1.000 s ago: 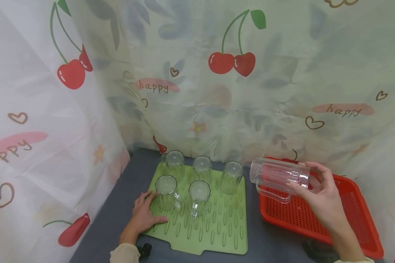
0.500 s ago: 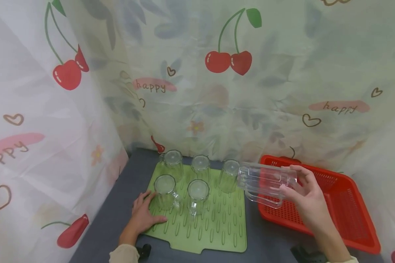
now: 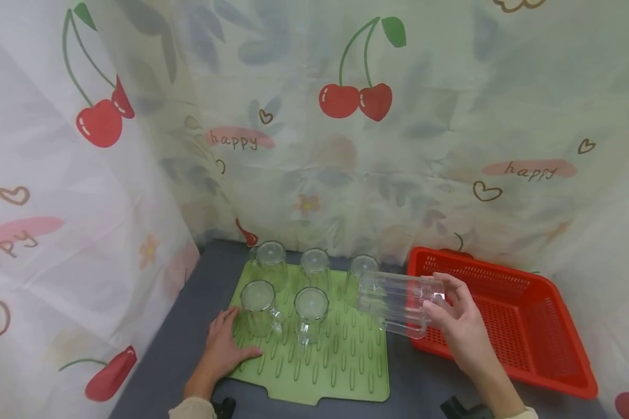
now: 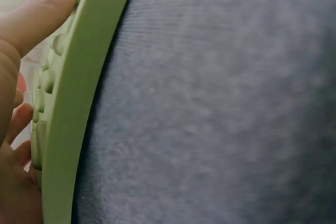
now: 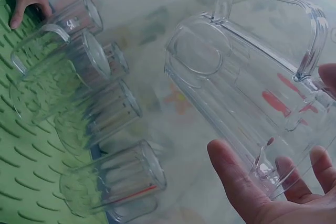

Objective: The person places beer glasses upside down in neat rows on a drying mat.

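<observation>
My right hand point(image 3: 463, 334) grips a clear glass mug point(image 3: 390, 297) near its mouth end. The mug lies on its side in the air, base pointing left and handle underneath, over the gap between the green drying mat point(image 3: 346, 375) and a red basket. In the right wrist view, thumb and fingers wrap that end of the mug point(image 5: 236, 72). Several like mugs stand upside down on the mat, including a front-left mug point(image 3: 258, 308) and a front-middle mug point(image 3: 311, 314). My left hand point(image 3: 221, 349), fingers spread, rests on the mat's left edge beside the front-left mug.
The red plastic basket point(image 3: 561, 331) with perforated walls stands right of the mat. A dark grey tabletop point(image 3: 157, 361) lies under everything. Cherry-printed curtains point(image 3: 304, 174) enclose the back and sides, close behind the back row of mugs.
My right hand has carried the mug leftward from above the basket to the mat's right edge, overlapping the back-right mug in view. My left hand stays in place.
</observation>
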Demonstrator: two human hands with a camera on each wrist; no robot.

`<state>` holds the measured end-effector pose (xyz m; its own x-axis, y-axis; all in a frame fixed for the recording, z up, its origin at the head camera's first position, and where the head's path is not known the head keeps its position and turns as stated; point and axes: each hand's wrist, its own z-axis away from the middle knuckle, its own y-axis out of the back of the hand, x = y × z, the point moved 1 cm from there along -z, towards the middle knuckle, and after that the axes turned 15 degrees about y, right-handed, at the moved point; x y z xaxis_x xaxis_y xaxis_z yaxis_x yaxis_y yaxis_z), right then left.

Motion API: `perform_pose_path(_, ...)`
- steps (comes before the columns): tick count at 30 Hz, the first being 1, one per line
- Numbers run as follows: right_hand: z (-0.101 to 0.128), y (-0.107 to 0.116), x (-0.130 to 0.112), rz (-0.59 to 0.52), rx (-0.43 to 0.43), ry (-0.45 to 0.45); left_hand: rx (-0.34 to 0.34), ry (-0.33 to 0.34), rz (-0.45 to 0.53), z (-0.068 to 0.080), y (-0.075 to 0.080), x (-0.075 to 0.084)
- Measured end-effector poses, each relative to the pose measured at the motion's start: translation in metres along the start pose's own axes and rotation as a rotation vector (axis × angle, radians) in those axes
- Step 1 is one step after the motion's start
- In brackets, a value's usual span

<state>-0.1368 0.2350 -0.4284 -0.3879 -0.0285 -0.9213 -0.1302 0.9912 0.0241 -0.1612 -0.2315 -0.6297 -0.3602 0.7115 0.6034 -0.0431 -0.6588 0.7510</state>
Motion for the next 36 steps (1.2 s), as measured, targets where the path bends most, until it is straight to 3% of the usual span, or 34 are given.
perform_pose_path(10, 0.006, -0.014, 0.018, -0.139, -0.021, 0.009, 0.059, -0.021, 0.058, 0.008, 0.001, 0.0)
perform_pose_path(16, 0.007, -0.017, 0.025, -0.167, -0.012, 0.005, 0.073, -0.027, 0.125, 0.014, 0.015, 0.006)
perform_pose_path(21, 0.008, -0.02, 0.028, -0.155, -0.001, -0.017, 0.092, -0.084, 0.129, 0.02, 0.026, 0.011)
perform_pose_path(27, 0.009, -0.023, 0.034, -0.162, 0.013, -0.054, 0.189, -0.217, 0.211, 0.032, 0.039, 0.022)
perform_pose_path(33, 0.01, -0.027, 0.043, -0.207, 0.03, -0.067, 0.37, -0.493, 0.344, 0.04, 0.05, 0.042)
perform_pose_path(36, 0.01, -0.03, 0.049, -0.218, 0.029, -0.048, 0.385, -0.568, 0.391, 0.047, 0.06, 0.06)
